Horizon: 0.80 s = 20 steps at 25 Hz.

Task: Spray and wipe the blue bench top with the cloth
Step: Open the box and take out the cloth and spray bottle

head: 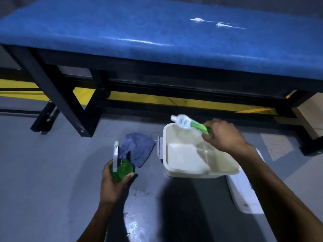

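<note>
Left hand wrapped around green spray bottle, fingers curled on its body, white trigger head up. Right hand pinches a green-white tube by its tail end, cap pointing away, over the beige bin. Blue cloth lies crumpled on grey floor, just beyond the left fingertips. Blue bench top well beyond both hands, white smears on it.

One view only, worn on the head, angled forward and down from above the bench. The bench spans the upper frame, the floor before it fills the lower part, and both forearms reach in from the bottom edge, close up.
</note>
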### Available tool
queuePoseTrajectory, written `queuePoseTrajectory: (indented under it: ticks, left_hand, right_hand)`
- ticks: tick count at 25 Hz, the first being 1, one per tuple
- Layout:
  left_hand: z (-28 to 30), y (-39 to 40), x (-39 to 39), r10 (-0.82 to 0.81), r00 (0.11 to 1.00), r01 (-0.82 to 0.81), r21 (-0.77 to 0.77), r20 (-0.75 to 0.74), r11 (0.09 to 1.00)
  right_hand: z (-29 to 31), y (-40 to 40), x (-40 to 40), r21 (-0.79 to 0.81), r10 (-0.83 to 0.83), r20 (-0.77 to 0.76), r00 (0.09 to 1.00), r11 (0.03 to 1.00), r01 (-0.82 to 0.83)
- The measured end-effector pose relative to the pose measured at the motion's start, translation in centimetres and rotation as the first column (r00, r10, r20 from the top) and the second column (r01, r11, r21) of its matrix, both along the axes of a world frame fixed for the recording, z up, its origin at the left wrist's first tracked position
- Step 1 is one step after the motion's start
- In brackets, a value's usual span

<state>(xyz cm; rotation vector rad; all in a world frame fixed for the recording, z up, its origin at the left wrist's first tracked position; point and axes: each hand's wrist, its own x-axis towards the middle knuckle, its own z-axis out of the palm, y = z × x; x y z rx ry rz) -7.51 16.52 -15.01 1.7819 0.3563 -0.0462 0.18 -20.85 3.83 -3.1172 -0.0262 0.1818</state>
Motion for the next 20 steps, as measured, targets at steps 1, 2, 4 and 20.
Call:
queuePoseTrajectory:
  ticks: [1,2,4,20]
  left_hand:
    - [-0.1,0.0,0.0,-0.004,1.0,0.004,-0.008,0.015,1.0]
    - [0.0,0.0,0.0,-0.014,1.0,0.014,-0.009,0.019,1.0]
    - [0.2,0.0,-0.1,-0.021,0.999,0.021,-0.003,0.028,1.0]
    - [1.7,1.2,-1.9,-0.015,0.996,0.005,0.108,0.093,0.994]
  right_hand:
    - [2.0,1.4,-1.0,0.094,-0.045,0.073,0.996,0.995,0.038]
    - [3.6,3.2,-2.3,0.236,-0.087,0.115,0.99,0.97,0.058]
    - [4.7,7.7,-6.0,0.606,-0.105,0.103,0.989,0.795,0.021]
    - [-17.1,20.0,-11.8,0.548,-0.34,0.074,0.938,0.8,0.246]
